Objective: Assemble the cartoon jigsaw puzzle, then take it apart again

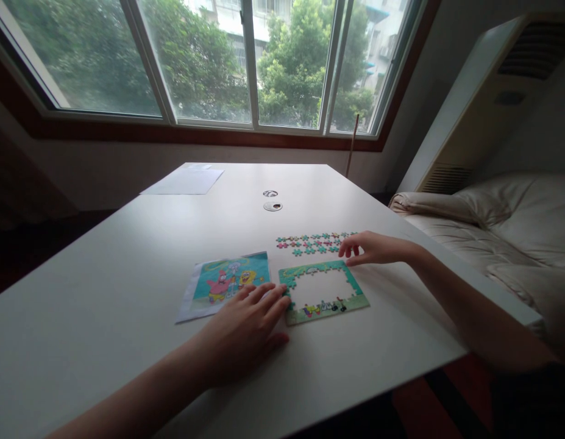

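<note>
White rectangular tabletop (103, 292) fills the view, seen from above by the person seated at it. Nearest, the left hand (245, 329) lies palm down and open on the table, fingers spread, holding nothing; its fingertips (275, 296) touch the left edge of a green cardboard jigsaw frame (355, 297) with an unfilled white middle. Just left of the frame, partly under the same hand, lies a glossy printed cartoon picture (218, 280) with a teal background. The right hand (373, 249) rests at the frame's far right corner, fingers loosely curled; whether it pinches a piece cannot be told. Just beyond the frame, by those fingers, small teal and pink loose jigsaw pieces (309, 242) lie in rows. Farther off are two round cable holes (273, 206) and a pale sheet of paper (184, 181). To the right sits a cream cushioned sofa (515, 219). Behind, a wide window (209, 61) shows green trees
</note>
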### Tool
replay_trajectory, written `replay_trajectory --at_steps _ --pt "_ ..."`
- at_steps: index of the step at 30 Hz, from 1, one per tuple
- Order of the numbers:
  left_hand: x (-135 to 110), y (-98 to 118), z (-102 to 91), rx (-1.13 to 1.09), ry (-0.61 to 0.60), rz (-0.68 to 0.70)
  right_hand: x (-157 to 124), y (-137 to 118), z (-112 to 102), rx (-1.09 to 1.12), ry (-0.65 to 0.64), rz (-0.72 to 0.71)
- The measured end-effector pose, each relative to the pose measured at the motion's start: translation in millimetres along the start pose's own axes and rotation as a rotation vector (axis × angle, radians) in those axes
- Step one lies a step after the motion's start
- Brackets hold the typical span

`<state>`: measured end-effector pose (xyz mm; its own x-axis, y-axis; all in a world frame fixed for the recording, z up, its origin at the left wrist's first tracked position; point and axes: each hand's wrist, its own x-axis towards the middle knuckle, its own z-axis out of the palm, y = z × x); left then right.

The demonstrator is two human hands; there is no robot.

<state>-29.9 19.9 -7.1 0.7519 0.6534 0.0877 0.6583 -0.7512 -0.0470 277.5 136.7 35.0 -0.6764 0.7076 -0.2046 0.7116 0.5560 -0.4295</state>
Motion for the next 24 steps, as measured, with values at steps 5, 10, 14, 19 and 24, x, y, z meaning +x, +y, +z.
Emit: replay_trajectory --at_steps 5,10,14,19,24 --pt "1.3 -3.3 2.6 0.019 0.0 -0.014 4.4 12.4 3.5 0.086 -0.096 0.046" --pt "3.6 -6.8 4.3 0.03 0.002 -0.02 7.7 13.6 3.9 0.139 -0.112 0.049" --pt "4.5 -7.4 4.2 0.028 0.006 -0.014 7.0 11.5 4.5 0.142 -0.112 0.052" --pt "4.1 -7.9 3.9 0.009 0.039 -0.006 7.8 11.1 5.6 0.13 -0.109 0.067" --pt "5.6 -10.0 6.1 0.007 0.069 -0.031 8.7 13.6 6.6 0.13 -0.102 0.065"
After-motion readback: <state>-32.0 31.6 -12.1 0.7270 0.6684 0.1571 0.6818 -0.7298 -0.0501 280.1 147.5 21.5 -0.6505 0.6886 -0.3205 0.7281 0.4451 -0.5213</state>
